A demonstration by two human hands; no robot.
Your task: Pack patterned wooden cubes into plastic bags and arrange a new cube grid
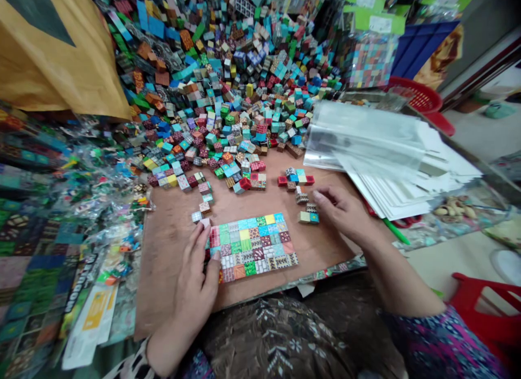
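Observation:
A flat rectangle of small patterned cubes [254, 243], set edge to edge in rows, lies on a brown board [163, 292]. At its left end rests my left hand [195, 270], thumb and fingers apart; the thumb touches the cubes and the fingertips are by a pale loose cube [204, 222]. Right of the rectangle, my right hand [342, 210] has its fingers curled, with thumb and forefinger closed at a small dark patterned cube [311, 207]. A cream and teal pair of cubes [308, 218] lies just below it. More loose cubes [296, 176] sit above.
A huge heap of cubes [244, 96] covers the back. Clear plastic bags [362, 134] lie over white cards [407, 178] at right, near a green pen [395, 231]. Packed small plastic bags [109, 189] pile up at left beside a yellow sack [61, 58]. A red stool [484, 292] stands at right.

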